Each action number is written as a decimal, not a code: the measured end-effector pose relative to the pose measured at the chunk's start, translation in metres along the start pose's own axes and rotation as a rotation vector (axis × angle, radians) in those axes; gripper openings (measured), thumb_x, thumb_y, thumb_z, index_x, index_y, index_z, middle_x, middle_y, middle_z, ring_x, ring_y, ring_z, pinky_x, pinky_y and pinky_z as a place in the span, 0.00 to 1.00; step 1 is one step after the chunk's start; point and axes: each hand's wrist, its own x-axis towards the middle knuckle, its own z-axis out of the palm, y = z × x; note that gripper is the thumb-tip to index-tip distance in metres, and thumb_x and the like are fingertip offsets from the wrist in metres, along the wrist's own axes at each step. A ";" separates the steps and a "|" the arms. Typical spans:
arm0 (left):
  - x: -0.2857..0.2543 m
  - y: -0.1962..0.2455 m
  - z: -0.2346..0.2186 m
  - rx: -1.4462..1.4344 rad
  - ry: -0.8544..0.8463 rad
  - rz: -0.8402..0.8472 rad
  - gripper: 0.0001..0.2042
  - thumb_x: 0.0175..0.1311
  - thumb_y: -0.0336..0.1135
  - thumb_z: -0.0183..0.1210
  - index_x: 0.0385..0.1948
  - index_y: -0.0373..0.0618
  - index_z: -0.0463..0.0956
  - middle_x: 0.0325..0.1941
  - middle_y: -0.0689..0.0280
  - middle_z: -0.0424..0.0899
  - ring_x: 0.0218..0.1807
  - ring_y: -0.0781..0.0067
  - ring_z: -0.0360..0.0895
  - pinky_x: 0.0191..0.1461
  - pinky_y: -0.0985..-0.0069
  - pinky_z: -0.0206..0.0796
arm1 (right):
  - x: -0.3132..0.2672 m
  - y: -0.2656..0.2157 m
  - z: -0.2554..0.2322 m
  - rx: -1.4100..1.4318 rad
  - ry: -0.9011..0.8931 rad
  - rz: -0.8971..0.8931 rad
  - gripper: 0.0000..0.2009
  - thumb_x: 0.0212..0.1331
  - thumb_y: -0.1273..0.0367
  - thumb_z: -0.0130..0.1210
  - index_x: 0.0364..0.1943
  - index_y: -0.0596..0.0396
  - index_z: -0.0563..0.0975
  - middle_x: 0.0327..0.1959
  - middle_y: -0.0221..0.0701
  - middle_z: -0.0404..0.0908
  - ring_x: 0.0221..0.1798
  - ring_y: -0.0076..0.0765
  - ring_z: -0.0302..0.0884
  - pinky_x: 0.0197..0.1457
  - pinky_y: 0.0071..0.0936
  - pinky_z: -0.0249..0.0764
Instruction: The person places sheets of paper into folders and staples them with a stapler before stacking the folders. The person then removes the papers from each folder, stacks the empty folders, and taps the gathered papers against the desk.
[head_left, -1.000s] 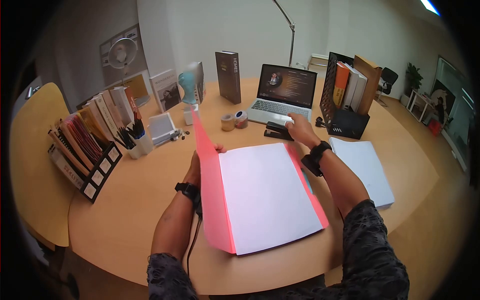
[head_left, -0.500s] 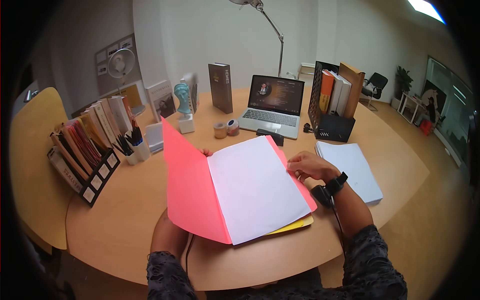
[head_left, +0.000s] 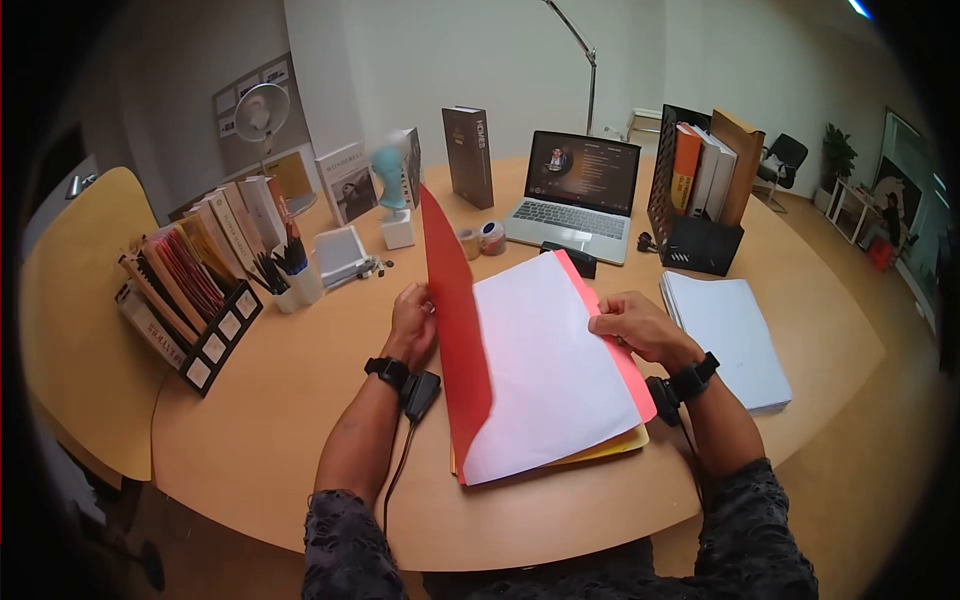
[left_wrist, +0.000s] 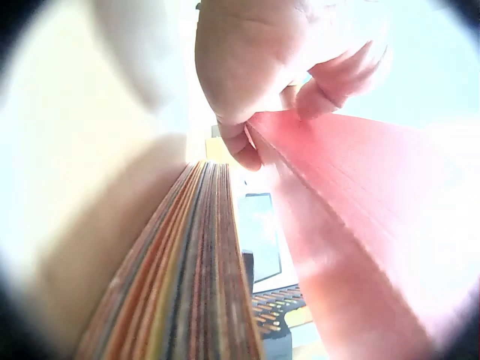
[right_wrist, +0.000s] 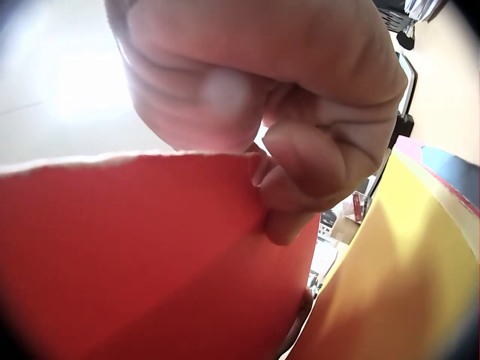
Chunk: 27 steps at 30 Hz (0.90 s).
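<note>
A red-pink paper folder (head_left: 455, 330) lies partly open over the desk, its left cover standing nearly upright. Inside it are white sheets (head_left: 550, 370). My left hand (head_left: 410, 322) pinches the folder at its left side; in the left wrist view the thumb and fingers close on the folded pink edge (left_wrist: 322, 199). With thumb and curled fingers, my right hand (head_left: 645, 325) grips the right edge of the folder and sheets. In the right wrist view those fingers pinch the red sheet (right_wrist: 172, 240). Below the folder a yellow folder (head_left: 605, 448) shows, on a stack with many-coloured edges (left_wrist: 176, 270).
A black stapler (head_left: 570, 262) sits just behind the folder, before a laptop (head_left: 575, 195). White paper (head_left: 725, 340) is stacked at the right. Tape rolls (head_left: 490, 238), a bust (head_left: 392, 190), a pen holder (head_left: 297, 285) and filed folders (head_left: 185, 290) stand around the desk.
My right hand has come back from the stapler to the folder's right edge and grips there. The cover, spread left half a second ago, now stands more upright, and my left hand shows beside it.
</note>
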 end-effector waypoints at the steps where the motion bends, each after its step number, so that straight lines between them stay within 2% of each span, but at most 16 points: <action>1: 0.000 -0.002 0.000 0.002 0.001 0.000 0.04 0.64 0.24 0.50 0.32 0.43 0.74 0.27 0.73 0.73 0.25 0.85 0.60 0.32 0.85 0.56 | -0.001 -0.001 0.001 -0.020 0.007 -0.011 0.07 0.56 0.71 0.60 0.24 0.55 0.74 0.20 0.21 0.71 0.19 0.14 0.62 0.20 0.16 0.56; 3: -0.007 0.000 0.007 0.094 0.014 0.037 0.04 0.64 0.23 0.49 0.32 0.42 0.74 0.28 0.72 0.73 0.25 0.84 0.59 0.32 0.86 0.57 | -0.003 -0.004 0.001 -0.034 0.014 -0.024 0.07 0.56 0.71 0.60 0.25 0.55 0.74 0.20 0.21 0.71 0.19 0.14 0.62 0.20 0.16 0.56; 4: -0.007 0.002 0.005 0.129 -0.011 0.029 0.05 0.63 0.22 0.49 0.35 0.40 0.74 0.31 0.70 0.76 0.28 0.83 0.65 0.36 0.86 0.62 | -0.005 -0.007 0.002 -0.035 0.011 -0.046 0.07 0.56 0.70 0.59 0.25 0.56 0.74 0.21 0.21 0.71 0.20 0.14 0.63 0.20 0.16 0.57; 5: -0.010 0.004 0.010 0.133 -0.012 0.028 0.05 0.63 0.22 0.49 0.35 0.40 0.74 0.31 0.70 0.76 0.28 0.83 0.65 0.36 0.86 0.62 | -0.006 -0.008 0.002 -0.036 0.008 -0.068 0.07 0.56 0.70 0.59 0.26 0.56 0.74 0.21 0.22 0.72 0.21 0.14 0.65 0.21 0.16 0.59; 7: -0.015 0.007 0.022 0.180 -0.049 0.020 0.07 0.63 0.21 0.50 0.39 0.38 0.74 0.34 0.67 0.78 0.36 0.80 0.73 0.46 0.82 0.68 | -0.005 -0.008 0.005 -0.013 0.040 -0.105 0.07 0.57 0.70 0.59 0.27 0.57 0.74 0.22 0.22 0.73 0.22 0.14 0.66 0.23 0.15 0.61; 8: -0.017 0.011 0.026 0.178 -0.116 -0.006 0.15 0.63 0.20 0.51 0.52 0.34 0.70 0.40 0.63 0.79 0.44 0.75 0.78 0.53 0.77 0.71 | -0.006 -0.008 0.005 0.007 0.071 -0.140 0.07 0.57 0.70 0.58 0.28 0.57 0.74 0.24 0.23 0.73 0.24 0.14 0.67 0.25 0.15 0.63; 9: -0.020 0.012 0.032 0.183 -0.120 -0.005 0.15 0.63 0.20 0.51 0.52 0.34 0.70 0.40 0.63 0.79 0.44 0.75 0.78 0.53 0.77 0.71 | -0.007 -0.008 0.003 0.011 0.074 -0.144 0.07 0.57 0.70 0.58 0.28 0.57 0.74 0.24 0.23 0.73 0.24 0.14 0.67 0.25 0.15 0.63; 11: -0.026 0.013 0.045 0.222 -0.022 -0.004 0.24 0.64 0.21 0.51 0.62 0.30 0.60 0.44 0.61 0.78 0.44 0.71 0.79 0.53 0.74 0.73 | -0.009 -0.010 0.000 -0.080 0.141 -0.194 0.08 0.58 0.68 0.59 0.29 0.58 0.74 0.26 0.24 0.75 0.27 0.15 0.70 0.29 0.15 0.67; 12: -0.028 0.014 0.043 0.212 -0.047 -0.036 0.29 0.64 0.21 0.52 0.67 0.28 0.52 0.47 0.59 0.77 0.45 0.69 0.79 0.53 0.72 0.74 | -0.006 -0.007 -0.003 -0.074 0.144 -0.199 0.08 0.58 0.68 0.59 0.29 0.58 0.74 0.26 0.24 0.75 0.27 0.15 0.70 0.29 0.15 0.67; 16: -0.047 0.023 0.065 0.184 0.026 -0.143 0.26 0.65 0.21 0.50 0.65 0.27 0.56 0.45 0.58 0.78 0.46 0.68 0.79 0.54 0.71 0.74 | 0.001 0.001 -0.011 0.021 0.253 -0.331 0.10 0.59 0.67 0.60 0.29 0.58 0.74 0.26 0.25 0.75 0.27 0.15 0.69 0.28 0.16 0.66; 18: -0.072 0.035 0.087 0.201 -0.170 -0.384 0.19 0.65 0.21 0.48 0.58 0.28 0.64 0.44 0.57 0.80 0.46 0.67 0.80 0.54 0.71 0.74 | 0.000 -0.001 -0.009 0.090 0.286 -0.378 0.11 0.59 0.66 0.60 0.27 0.57 0.73 0.24 0.24 0.74 0.26 0.14 0.68 0.26 0.16 0.64; 19: -0.076 0.036 0.085 0.209 -0.163 -0.387 0.19 0.65 0.21 0.48 0.58 0.28 0.64 0.44 0.57 0.80 0.46 0.67 0.80 0.54 0.71 0.74 | 0.000 -0.002 -0.008 0.128 0.259 -0.385 0.11 0.60 0.66 0.60 0.27 0.57 0.73 0.24 0.24 0.74 0.26 0.15 0.69 0.26 0.16 0.64; 21: -0.085 0.042 0.076 0.276 -0.161 -0.330 0.13 0.66 0.22 0.46 0.49 0.31 0.71 0.44 0.58 0.81 0.46 0.68 0.80 0.55 0.69 0.74 | -0.005 -0.005 -0.002 0.179 0.226 -0.385 0.11 0.61 0.66 0.60 0.28 0.57 0.73 0.23 0.25 0.75 0.26 0.15 0.70 0.25 0.16 0.65; 23: -0.097 0.059 0.070 0.307 -0.158 -0.299 0.11 0.66 0.22 0.45 0.47 0.32 0.72 0.45 0.58 0.81 0.46 0.68 0.80 0.55 0.69 0.74 | -0.017 -0.013 0.000 0.139 -0.020 -0.274 0.11 0.65 0.64 0.55 0.33 0.58 0.74 0.24 0.26 0.76 0.26 0.17 0.74 0.26 0.16 0.69; 24: -0.102 0.071 0.065 0.328 -0.166 -0.264 0.10 0.66 0.23 0.45 0.45 0.33 0.73 0.45 0.58 0.81 0.46 0.68 0.80 0.55 0.68 0.74 | -0.022 -0.019 0.003 0.133 -0.103 -0.221 0.14 0.68 0.60 0.52 0.35 0.58 0.74 0.25 0.28 0.78 0.26 0.19 0.75 0.24 0.17 0.69; 27: -0.121 0.113 0.032 0.369 -0.064 -0.237 0.10 0.66 0.22 0.45 0.45 0.32 0.73 0.45 0.58 0.81 0.46 0.67 0.80 0.55 0.68 0.74 | -0.031 -0.030 0.007 0.201 -0.053 -0.167 0.16 0.70 0.57 0.50 0.37 0.58 0.74 0.27 0.31 0.79 0.25 0.20 0.75 0.24 0.17 0.70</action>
